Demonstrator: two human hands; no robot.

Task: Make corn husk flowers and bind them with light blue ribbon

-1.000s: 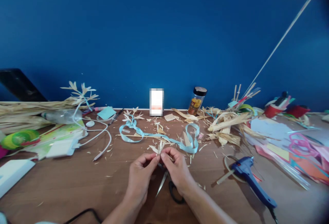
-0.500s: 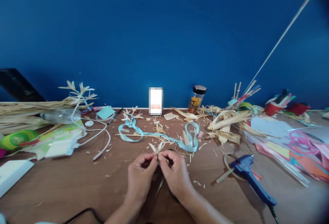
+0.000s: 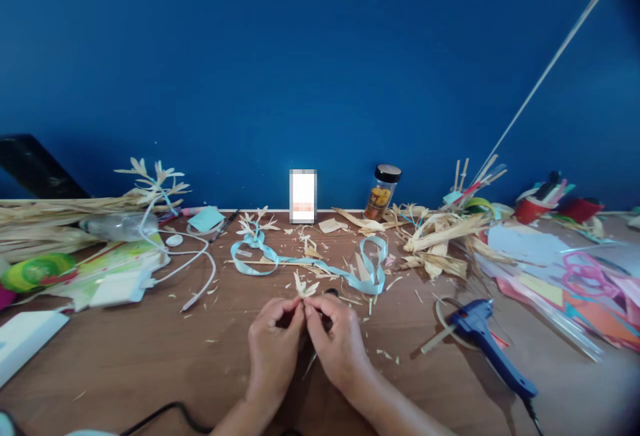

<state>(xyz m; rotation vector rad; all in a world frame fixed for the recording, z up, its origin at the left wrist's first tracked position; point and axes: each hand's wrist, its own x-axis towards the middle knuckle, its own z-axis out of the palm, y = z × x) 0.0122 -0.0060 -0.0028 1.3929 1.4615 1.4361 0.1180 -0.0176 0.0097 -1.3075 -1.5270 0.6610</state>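
Both hands meet at the front middle of the table, pinching the base of a small corn husk flower (image 3: 304, 285) with pale pointed petals. My left hand (image 3: 275, 339) closes thumb and forefinger on its left side. My right hand (image 3: 336, 339) pinches it from the right; the flower's stem is hidden by the fingers. Under my right hand lie scissors (image 3: 331, 293), mostly covered, with one dark handle loop and a bit of blade showing. Just beyond the flower, a light blue ribbon (image 3: 320, 265) curls across the table near a finished husk flower (image 3: 257, 221).
A blue glue gun (image 3: 483, 336) lies to the right, beside coloured paper and plastic (image 3: 560, 309). Dried husks (image 3: 440, 243) and a jar (image 3: 383, 193) stand or lie farther back. At left are a white cable (image 3: 213, 269), charger (image 3: 117, 288) and plastic bottle (image 3: 117, 226).
The flower has turned a little between my fingers, its petals now bunched closer and pointing more upright. My right fingers have shifted slightly, showing more of the scissors' handle.
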